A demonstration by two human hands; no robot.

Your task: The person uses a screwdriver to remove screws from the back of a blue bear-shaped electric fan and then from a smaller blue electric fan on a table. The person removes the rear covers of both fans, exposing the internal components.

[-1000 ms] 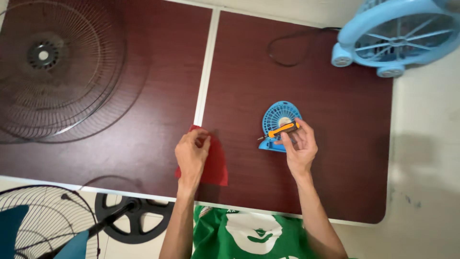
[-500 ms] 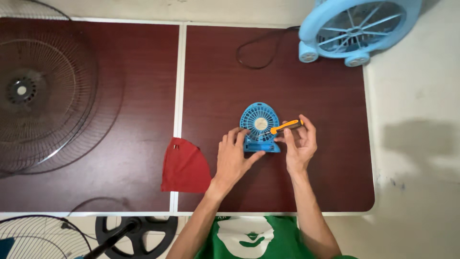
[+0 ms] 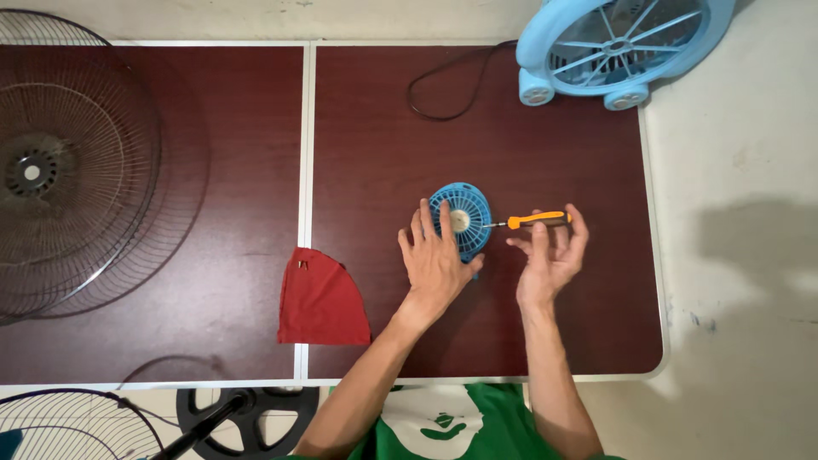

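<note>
A small round blue fan (image 3: pixel 463 217) lies flat on the dark red table (image 3: pixel 511 136). My left hand (image 3: pixel 434 260) rests on its left and lower side, fingers spread over the grille. My right hand (image 3: pixel 552 251) grips an orange-handled screwdriver (image 3: pixel 530 221), held level with its tip at the fan's right edge. A red cloth (image 3: pixel 322 300) lies on the table to the left of my left arm, apart from it.
A large wire fan guard (image 3: pixel 72 166) covers the table's left part. A light blue box fan (image 3: pixel 613 43) stands at the far right corner, its black cord (image 3: pixel 452 85) looping on the table. A black fan base (image 3: pixel 247 417) and another guard (image 3: pixel 68 426) lie on the floor below.
My left hand left the red cloth and moved right onto the small fan. The screwdriver swung from lying across the fan's face to pointing at its right edge.
</note>
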